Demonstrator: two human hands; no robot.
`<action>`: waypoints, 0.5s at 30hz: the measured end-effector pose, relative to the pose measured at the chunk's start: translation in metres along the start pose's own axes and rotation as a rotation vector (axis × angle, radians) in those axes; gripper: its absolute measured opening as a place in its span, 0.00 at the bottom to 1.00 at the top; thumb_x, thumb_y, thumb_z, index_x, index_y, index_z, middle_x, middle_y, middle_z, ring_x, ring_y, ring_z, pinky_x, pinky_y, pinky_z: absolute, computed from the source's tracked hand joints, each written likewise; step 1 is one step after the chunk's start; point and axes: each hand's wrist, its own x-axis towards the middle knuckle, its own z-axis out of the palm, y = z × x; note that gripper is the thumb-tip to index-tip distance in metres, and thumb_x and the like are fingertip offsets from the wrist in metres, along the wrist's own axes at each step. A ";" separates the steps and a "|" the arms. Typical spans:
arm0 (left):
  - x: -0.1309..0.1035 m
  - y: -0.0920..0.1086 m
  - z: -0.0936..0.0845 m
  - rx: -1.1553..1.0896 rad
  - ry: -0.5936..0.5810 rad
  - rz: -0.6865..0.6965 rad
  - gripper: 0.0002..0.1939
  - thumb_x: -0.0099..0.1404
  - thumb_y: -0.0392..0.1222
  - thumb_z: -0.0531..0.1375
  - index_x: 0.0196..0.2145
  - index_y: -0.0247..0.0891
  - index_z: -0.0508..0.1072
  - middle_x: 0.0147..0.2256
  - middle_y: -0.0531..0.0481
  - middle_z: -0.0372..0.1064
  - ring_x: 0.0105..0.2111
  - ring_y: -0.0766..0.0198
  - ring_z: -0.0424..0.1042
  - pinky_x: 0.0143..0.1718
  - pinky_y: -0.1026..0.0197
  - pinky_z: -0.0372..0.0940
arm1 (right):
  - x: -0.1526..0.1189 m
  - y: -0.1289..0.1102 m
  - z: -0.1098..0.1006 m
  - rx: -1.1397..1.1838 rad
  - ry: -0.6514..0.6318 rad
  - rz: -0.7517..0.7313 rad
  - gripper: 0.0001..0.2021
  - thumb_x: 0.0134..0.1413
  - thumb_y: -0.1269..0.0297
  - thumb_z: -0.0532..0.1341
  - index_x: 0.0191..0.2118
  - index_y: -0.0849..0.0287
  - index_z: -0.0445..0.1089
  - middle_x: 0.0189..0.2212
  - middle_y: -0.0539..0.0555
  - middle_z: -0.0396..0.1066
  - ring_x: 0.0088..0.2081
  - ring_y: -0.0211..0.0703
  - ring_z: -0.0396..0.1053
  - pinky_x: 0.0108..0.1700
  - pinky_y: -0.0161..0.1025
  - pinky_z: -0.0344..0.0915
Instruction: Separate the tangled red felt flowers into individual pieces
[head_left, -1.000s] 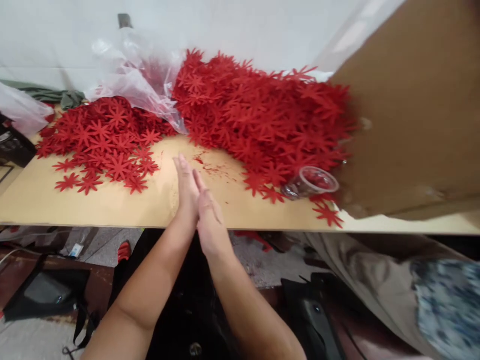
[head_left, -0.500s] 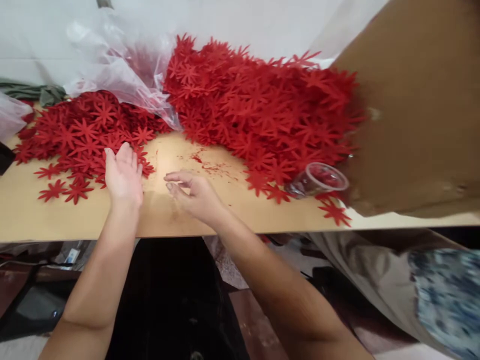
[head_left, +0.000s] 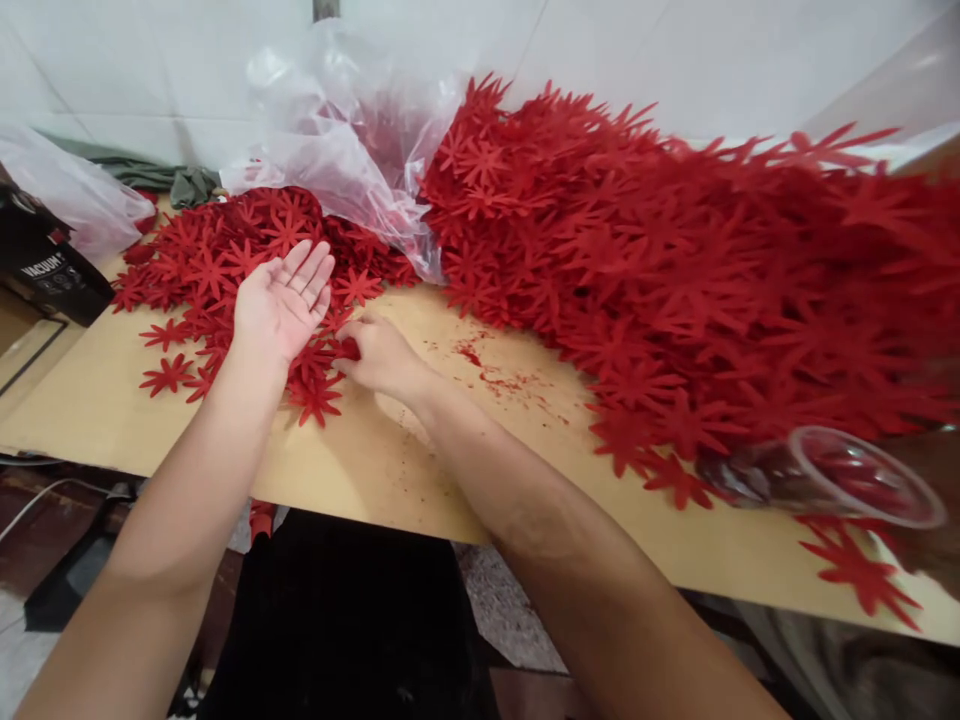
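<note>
My left hand (head_left: 279, 308) is palm up with its fingers stretched out, and nothing rests in the palm. It hovers over the smaller pile of red flower-shaped cutouts (head_left: 206, 265), which have long narrow petals. At the right edge of that pile, my right hand (head_left: 382, 358) has its thumb and fingers closed on a red flower-shaped cutout (head_left: 346, 350). Only a small part of this cutout shows between the fingers. A single cutout (head_left: 315, 398) lies on the table just below my hands.
A larger heap of red cutouts (head_left: 637, 260) spreads across the right of the wooden table (head_left: 367, 470). A clear plastic cup (head_left: 795, 470) lies on its side there. Behind stands a clear plastic bag (head_left: 352, 150). A black box (head_left: 49, 250) is at the left; red crumbs (head_left: 517, 385) dot the tabletop.
The view has swung left. My right hand has moved in to the pile's edge and closed on a red cutout. My left hand stays open, palm up.
</note>
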 end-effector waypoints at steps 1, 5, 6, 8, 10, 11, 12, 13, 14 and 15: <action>0.005 -0.001 0.003 0.016 0.003 0.000 0.23 0.64 0.38 0.40 0.50 0.33 0.65 0.50 0.47 0.68 0.54 0.62 0.64 0.51 0.55 0.61 | 0.001 0.005 -0.001 0.049 0.004 0.001 0.12 0.44 0.66 0.62 0.38 0.62 0.71 0.38 0.59 0.69 0.43 0.48 0.66 0.49 0.45 0.62; 0.019 -0.019 0.007 0.038 0.065 -0.015 0.21 0.63 0.39 0.41 0.48 0.33 0.66 0.48 0.47 0.70 0.52 0.62 0.67 0.53 0.55 0.61 | 0.002 0.027 -0.003 0.312 0.119 0.059 0.17 0.39 0.70 0.60 0.41 0.64 0.69 0.40 0.60 0.71 0.39 0.45 0.69 0.46 0.44 0.65; 0.021 -0.025 0.008 0.048 0.098 -0.014 0.21 0.63 0.40 0.42 0.47 0.33 0.67 0.48 0.46 0.70 0.51 0.62 0.68 0.53 0.54 0.61 | 0.002 0.031 -0.003 0.410 0.157 0.078 0.18 0.39 0.70 0.60 0.42 0.64 0.69 0.41 0.60 0.71 0.39 0.45 0.70 0.46 0.44 0.65; 0.022 -0.037 0.009 0.101 0.162 0.031 0.18 0.63 0.41 0.44 0.43 0.32 0.69 0.44 0.44 0.72 0.47 0.62 0.71 0.52 0.54 0.61 | 0.002 0.039 -0.005 0.613 0.228 0.139 0.18 0.38 0.70 0.59 0.41 0.63 0.68 0.41 0.59 0.72 0.40 0.43 0.71 0.47 0.44 0.66; 0.019 -0.048 0.012 0.182 0.173 0.119 0.15 0.62 0.41 0.47 0.39 0.33 0.70 0.42 0.44 0.73 0.44 0.62 0.72 0.52 0.54 0.61 | 0.001 0.045 -0.008 0.784 0.276 0.235 0.17 0.36 0.70 0.60 0.39 0.62 0.68 0.38 0.58 0.73 0.39 0.42 0.71 0.48 0.45 0.66; 0.018 -0.052 0.014 0.219 0.158 0.162 0.14 0.62 0.40 0.48 0.37 0.33 0.71 0.41 0.44 0.74 0.43 0.63 0.72 0.52 0.55 0.61 | 0.000 0.046 -0.010 0.860 0.295 0.292 0.17 0.35 0.69 0.60 0.38 0.62 0.68 0.37 0.57 0.73 0.37 0.41 0.71 0.46 0.45 0.67; 0.016 -0.056 0.017 0.249 0.132 0.191 0.13 0.62 0.40 0.49 0.36 0.34 0.71 0.41 0.44 0.73 0.43 0.63 0.72 0.52 0.55 0.60 | -0.001 0.047 -0.012 0.928 0.306 0.345 0.16 0.35 0.69 0.60 0.37 0.61 0.68 0.35 0.56 0.74 0.35 0.40 0.71 0.44 0.44 0.68; 0.014 -0.060 0.021 0.271 0.099 0.205 0.12 0.63 0.40 0.49 0.35 0.34 0.71 0.42 0.44 0.73 0.44 0.63 0.72 0.52 0.56 0.60 | -0.001 0.046 -0.013 0.981 0.309 0.385 0.15 0.35 0.69 0.59 0.36 0.61 0.69 0.33 0.54 0.74 0.32 0.38 0.71 0.41 0.43 0.69; 0.013 -0.063 0.024 0.284 0.072 0.208 0.12 0.63 0.40 0.50 0.35 0.34 0.72 0.43 0.44 0.73 0.45 0.63 0.71 0.52 0.56 0.60 | -0.002 0.045 -0.014 1.017 0.311 0.410 0.15 0.35 0.70 0.57 0.35 0.61 0.69 0.32 0.53 0.74 0.29 0.36 0.70 0.38 0.42 0.69; 0.012 -0.067 0.028 0.290 0.049 0.207 0.12 0.63 0.39 0.50 0.36 0.34 0.72 0.44 0.43 0.72 0.46 0.63 0.70 0.53 0.57 0.60 | -0.003 0.042 -0.015 1.037 0.313 0.419 0.14 0.35 0.70 0.56 0.34 0.61 0.70 0.30 0.52 0.73 0.27 0.35 0.68 0.35 0.40 0.69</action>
